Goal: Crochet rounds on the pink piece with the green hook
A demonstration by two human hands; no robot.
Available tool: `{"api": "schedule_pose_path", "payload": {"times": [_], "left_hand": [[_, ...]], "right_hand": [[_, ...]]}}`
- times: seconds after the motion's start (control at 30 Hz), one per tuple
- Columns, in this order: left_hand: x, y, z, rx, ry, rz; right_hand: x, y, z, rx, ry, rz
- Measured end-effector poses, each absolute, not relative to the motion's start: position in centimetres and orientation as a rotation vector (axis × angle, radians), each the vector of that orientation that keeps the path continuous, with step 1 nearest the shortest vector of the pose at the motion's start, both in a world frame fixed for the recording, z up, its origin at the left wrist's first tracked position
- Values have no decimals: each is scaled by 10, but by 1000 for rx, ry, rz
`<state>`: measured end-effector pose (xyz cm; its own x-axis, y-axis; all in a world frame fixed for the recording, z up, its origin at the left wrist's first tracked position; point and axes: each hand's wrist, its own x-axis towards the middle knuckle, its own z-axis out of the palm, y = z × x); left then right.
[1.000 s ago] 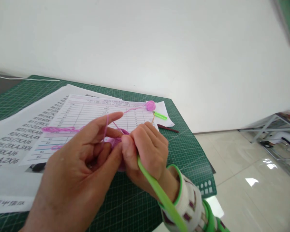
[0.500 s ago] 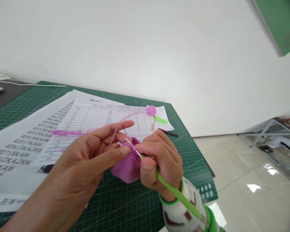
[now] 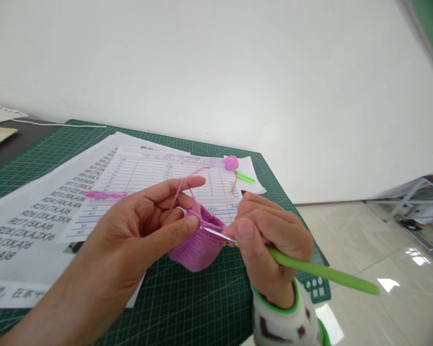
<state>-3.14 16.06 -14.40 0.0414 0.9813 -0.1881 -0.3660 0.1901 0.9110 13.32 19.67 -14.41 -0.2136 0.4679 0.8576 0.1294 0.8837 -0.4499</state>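
Observation:
Between thumb and fingers, my left hand pinches the upper edge of a pink crocheted piece, cup-shaped with its opening up. Pink yarn loops over the raised left index finger and runs back to a small pink yarn ball on the papers. My right hand is closed around a crochet hook with a green handle and silver shaft. The hook's tip is at the top edge of the piece, beside my left thumb, where yarn meets it.
A green cutting mat covers the table. Printed sheets and a table form lie on it. Near the yarn ball are a bright green stitch marker and an orange strand. A pink yarn bundle rests left. The white wall rises behind.
My right hand has moved right and swung the hook flatter, its handle now pointing right. The crocheted piece shows more of its opening. My left hand keeps its pinch; the view has shifted slightly.

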Motion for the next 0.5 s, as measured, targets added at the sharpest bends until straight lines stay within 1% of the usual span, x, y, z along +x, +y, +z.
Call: {"api": "schedule_pose_path", "payload": {"times": [0.1, 0.17, 0.4, 0.5], "left_hand": [[-30, 163, -145, 810, 991, 1203], [-31, 162, -145, 818, 980, 1187], [-33, 158, -145, 750, 860, 1131], [-30, 161, -145, 740, 837, 1113]], "right_hand": [[133, 196, -144, -459, -1767, 391], [132, 195, -146, -484, -1728, 373], [127, 195, -146, -540, -1760, 129], [125, 195, -145, -640, -1788, 200]]}}
